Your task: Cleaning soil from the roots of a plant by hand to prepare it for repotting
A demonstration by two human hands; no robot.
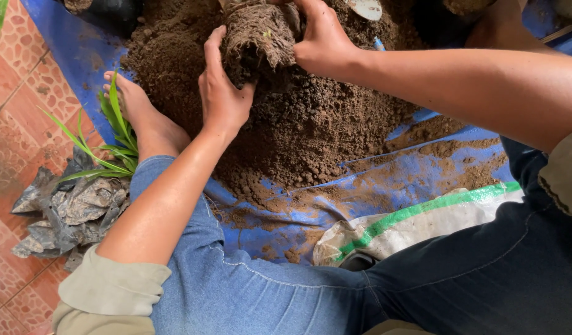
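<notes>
A brown root ball (258, 34) of matted soil and roots is held above a big heap of loose soil (304, 118). My left hand (221, 87) presses its palm against the left side of the root ball, fingers pointing up. My right hand (320, 37) grips the root ball's right side from above. The top of the root ball is cut off by the frame edge.
The soil lies on a blue tarp (360, 192). My bare foot (143, 111) rests at the heap's left edge, beside a green leafy plant (115, 139) and crumpled dark grow bags (69, 211) on red patterned tiles. A white sack with green stripe (416, 223) lies by my knees.
</notes>
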